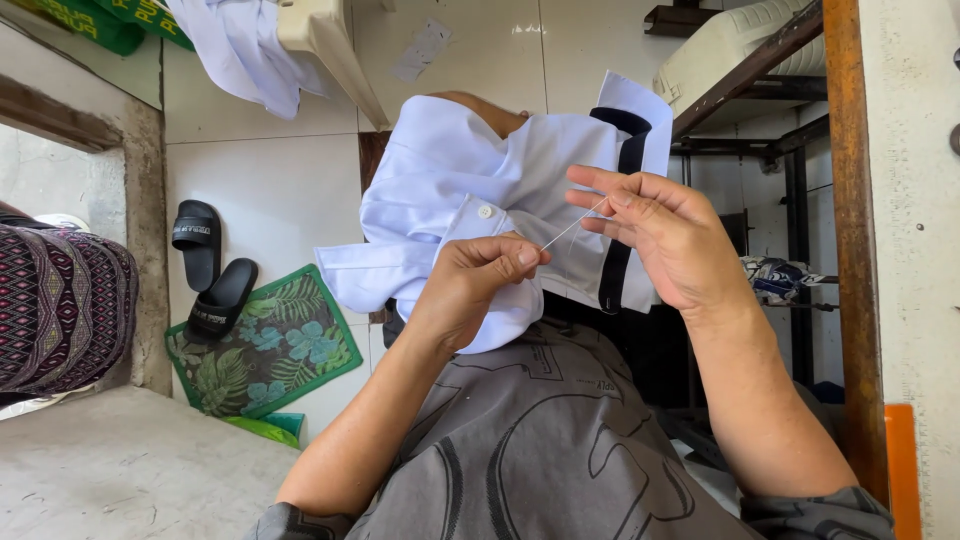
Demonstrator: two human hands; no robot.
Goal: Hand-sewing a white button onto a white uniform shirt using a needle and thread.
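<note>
- A patterned dark cushion (60, 310) is lying at the far left edge of the view; just to its right a pair of black slide sandals (208, 270) is sitting on the white tile floor (270, 190), touching the top edge of a green leaf-print mat (268, 345).
- The left hand (478, 285) is curling nearly closed over the person's lap; its thumb and forefinger are pinching the lower end of a thin white thread (572, 228), and whether a needle is there I cannot tell.
- A pale blue-white shirt (450, 190) is draping over the raised knee in the middle of the view, behind both hands; it is crumpled in soft folds, showing one small white button (485, 212) on a folded band and a black strip (625, 190) along its right edge.
- The right hand (665, 240) is hovering in front of the shirt's right side; its fingers are half-spread, the thumb and forefinger nipping the thread's upper end, drawing it taut.
- A rusty metal frame (845, 250) is standing at the right edge.
</note>
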